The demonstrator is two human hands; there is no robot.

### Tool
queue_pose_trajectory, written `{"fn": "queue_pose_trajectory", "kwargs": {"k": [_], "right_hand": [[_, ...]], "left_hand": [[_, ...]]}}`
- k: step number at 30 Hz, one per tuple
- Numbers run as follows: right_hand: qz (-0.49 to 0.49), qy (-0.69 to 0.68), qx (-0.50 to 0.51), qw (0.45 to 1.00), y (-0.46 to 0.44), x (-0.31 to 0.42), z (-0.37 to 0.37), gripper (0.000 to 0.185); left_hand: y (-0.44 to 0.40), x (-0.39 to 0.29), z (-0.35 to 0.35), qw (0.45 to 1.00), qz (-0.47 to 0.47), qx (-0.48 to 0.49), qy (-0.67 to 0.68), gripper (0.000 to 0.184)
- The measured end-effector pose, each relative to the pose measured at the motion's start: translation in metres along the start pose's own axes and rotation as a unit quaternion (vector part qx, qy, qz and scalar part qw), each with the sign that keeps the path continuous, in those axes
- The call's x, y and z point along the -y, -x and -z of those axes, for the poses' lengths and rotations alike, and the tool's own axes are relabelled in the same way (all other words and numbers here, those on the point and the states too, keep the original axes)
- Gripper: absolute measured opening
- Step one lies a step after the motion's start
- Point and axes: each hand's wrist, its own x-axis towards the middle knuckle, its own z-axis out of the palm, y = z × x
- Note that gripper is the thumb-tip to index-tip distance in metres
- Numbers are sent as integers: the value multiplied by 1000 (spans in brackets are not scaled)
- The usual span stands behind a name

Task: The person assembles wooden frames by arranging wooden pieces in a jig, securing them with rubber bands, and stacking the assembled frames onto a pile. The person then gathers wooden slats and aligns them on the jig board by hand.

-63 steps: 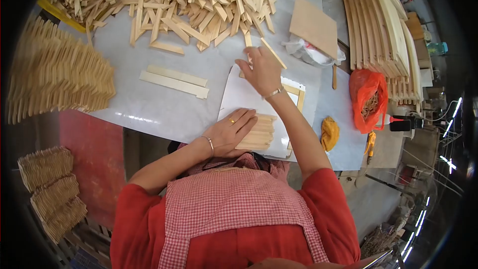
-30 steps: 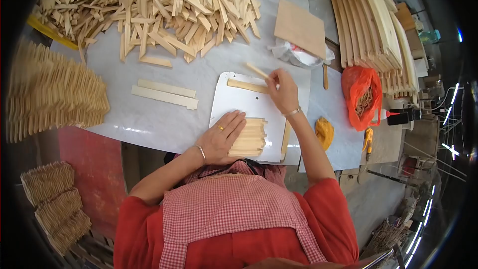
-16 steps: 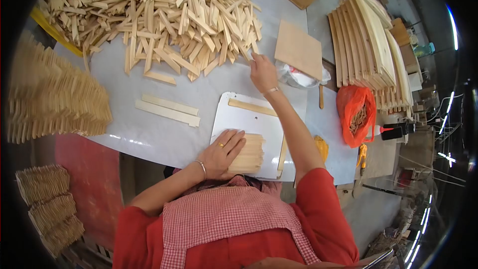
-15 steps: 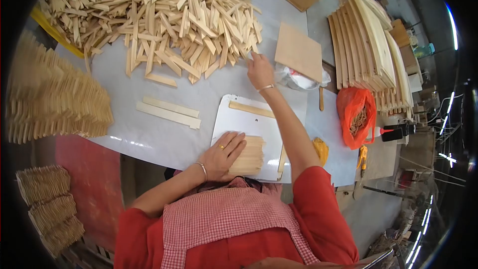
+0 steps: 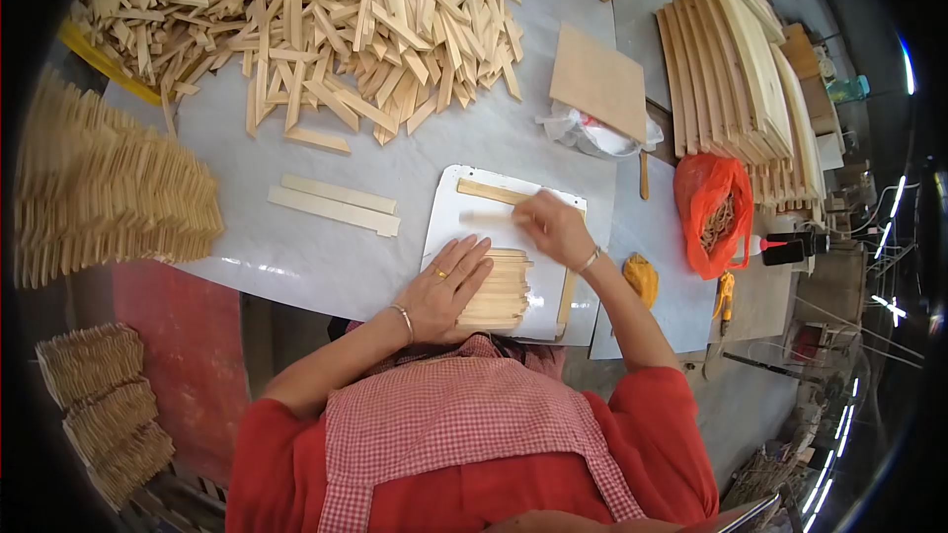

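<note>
My left hand point(image 5: 444, 286) lies with its fingers stretched over the left ends of a row of wooden strips point(image 5: 499, 298). Those strips sit side by side on a white board point(image 5: 446, 202) at the table's front edge. In my right hand point(image 5: 558, 229) is a short wooden strip point(image 5: 484, 219), blurred by motion, pinched at its right end above the board. A wooden rail point(image 5: 484, 190) runs along the board's far edge, and another rail point(image 5: 567, 294) along its right side.
A big heap of wooden strips point(image 5: 326, 30) covers the far left of the table. Two pale strips point(image 5: 336, 209) lie left of the board. To the right are a brown panel point(image 5: 597, 84) on a plastic bag, an orange bag point(image 5: 713, 222) and stacked wooden panels point(image 5: 726, 69).
My right hand has come back from the edge of the heap to the white board, bringing a wooden strip. My left hand stays on the row of strips.
</note>
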Motion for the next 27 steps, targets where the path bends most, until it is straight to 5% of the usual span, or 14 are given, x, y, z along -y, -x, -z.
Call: {"fn": "queue_pose_trajectory", "kwargs": {"k": [5,12,18,27], "right_hand": [[-48,-123,154,979,14,7,13,17],[84,22,-16,996,-114,14,-31,17],[27,204,47,977,-173,30,-63,27],[19,180,109,977,-132,9,-38,35]], "left_hand": [[1,2,-3,1000,5,3,-24,90],[1,3,-1,999,10,20,-30,93],[0,2,1,1000,21,7,1,96],[0,2,2,1000,24,4,19,94]]}}
